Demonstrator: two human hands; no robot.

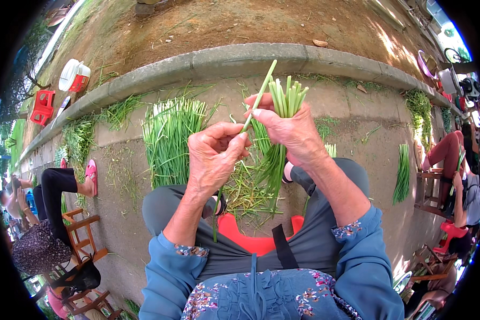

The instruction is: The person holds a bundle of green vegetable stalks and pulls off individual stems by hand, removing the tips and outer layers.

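Observation:
My left hand (214,154) pinches the lower part of one long green stalk (265,82) between thumb and fingers. The stalk slants up to the right and its upper part touches my right thumb. Wrapped in my right hand (300,136) is a bunch of green stalks (288,98). Their thick pale ends point up, and the thin green ends hang below my palm. On the ground beyond my left hand lies a wide pile of green stalks (168,141), pale ends facing away. Loose green and yellowish trimmings (245,194) are scattered between my feet.
A red plastic stool (242,237) shows between my legs. A concrete curb (240,60) crosses ahead. Another stalk bundle (402,173) lies to the right. White and red buckets (76,76) stand beyond the curb, near a red stool (42,106). People sit on both sides, some on wooden chairs (82,234).

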